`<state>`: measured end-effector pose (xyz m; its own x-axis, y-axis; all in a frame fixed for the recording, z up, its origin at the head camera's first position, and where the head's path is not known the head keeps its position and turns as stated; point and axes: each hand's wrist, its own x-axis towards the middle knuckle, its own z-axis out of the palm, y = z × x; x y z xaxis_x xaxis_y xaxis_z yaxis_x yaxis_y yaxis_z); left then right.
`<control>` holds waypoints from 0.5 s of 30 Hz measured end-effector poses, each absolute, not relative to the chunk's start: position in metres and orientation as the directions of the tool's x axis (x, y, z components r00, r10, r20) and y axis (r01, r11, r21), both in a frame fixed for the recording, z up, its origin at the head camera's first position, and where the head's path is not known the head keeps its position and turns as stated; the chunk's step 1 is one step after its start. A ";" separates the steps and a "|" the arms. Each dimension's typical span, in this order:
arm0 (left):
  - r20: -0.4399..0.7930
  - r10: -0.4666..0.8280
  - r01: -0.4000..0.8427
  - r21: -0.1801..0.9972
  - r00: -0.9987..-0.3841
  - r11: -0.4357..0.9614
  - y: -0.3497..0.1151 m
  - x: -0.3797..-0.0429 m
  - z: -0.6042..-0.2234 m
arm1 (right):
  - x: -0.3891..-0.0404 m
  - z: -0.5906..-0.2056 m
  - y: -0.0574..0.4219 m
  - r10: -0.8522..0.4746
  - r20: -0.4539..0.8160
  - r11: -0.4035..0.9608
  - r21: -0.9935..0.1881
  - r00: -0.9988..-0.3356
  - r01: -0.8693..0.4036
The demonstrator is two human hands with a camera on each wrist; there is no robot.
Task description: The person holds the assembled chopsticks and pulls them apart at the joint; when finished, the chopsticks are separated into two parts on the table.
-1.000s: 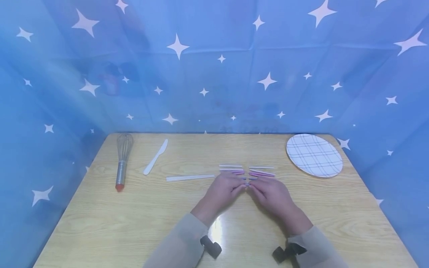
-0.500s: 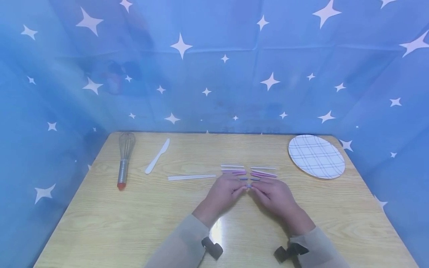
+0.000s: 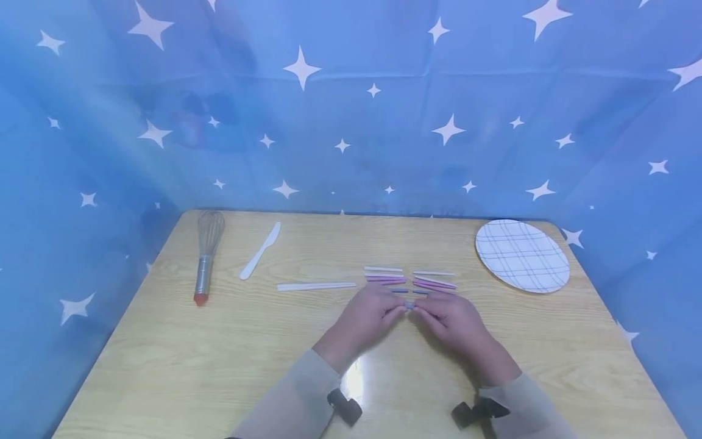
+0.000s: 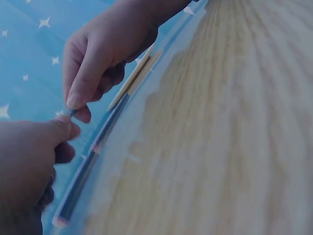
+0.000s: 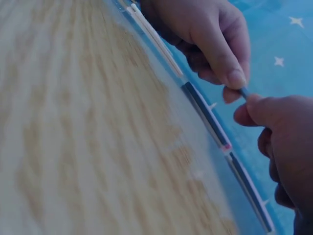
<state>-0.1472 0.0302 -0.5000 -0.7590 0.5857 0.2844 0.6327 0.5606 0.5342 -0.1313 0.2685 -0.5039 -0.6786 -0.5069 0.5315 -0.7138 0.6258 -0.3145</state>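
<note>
My left hand [image 3: 364,320] and right hand [image 3: 452,323] meet fingertip to fingertip just above the table. Between thumbs and fingers, they pinch a thin grey-blue stick [image 3: 409,305] from both sides; only its short middle shows, and its ends are hidden. In the left wrist view, the stick [image 4: 71,112] sits between the left hand [image 4: 24,161] and the right hand [image 4: 107,44]. Right behind the hands lie short sticks in two columns: white ones [image 3: 383,269], pinkish-purple ones [image 3: 434,283] and dark blue-grey ones [image 3: 421,291], partly covered by the fingers.
Left of the hands lie long, thin white sticks [image 3: 316,286] side by side. Further left are a white plastic knife [image 3: 260,250] and a whisk [image 3: 205,262] with a red end. A checked white plate [image 3: 523,256] sits back right. A starry blue curtain [image 3: 351,122] hangs behind the table.
The head view has shifted slightly. Both hands keep their pinch in nearly the same spot, with a little more of the grey-blue stick showing between the fingertips.
</note>
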 end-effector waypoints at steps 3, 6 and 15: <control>0.241 0.631 0.665 0.418 -0.738 0.619 0.033 -0.148 -0.497 | -0.131 -0.501 0.265 -0.512 0.533 0.626 -0.305 -0.673 -0.718; 0.234 0.669 0.705 0.325 -0.706 0.630 0.036 -0.150 -0.496 | -0.131 -0.500 0.263 -0.511 0.538 0.625 -0.303 -0.670 -0.720; 0.272 0.684 0.733 0.343 -0.676 0.588 0.034 -0.156 -0.508 | -0.131 -0.507 0.263 -0.495 0.559 0.619 -0.310 -0.665 -0.722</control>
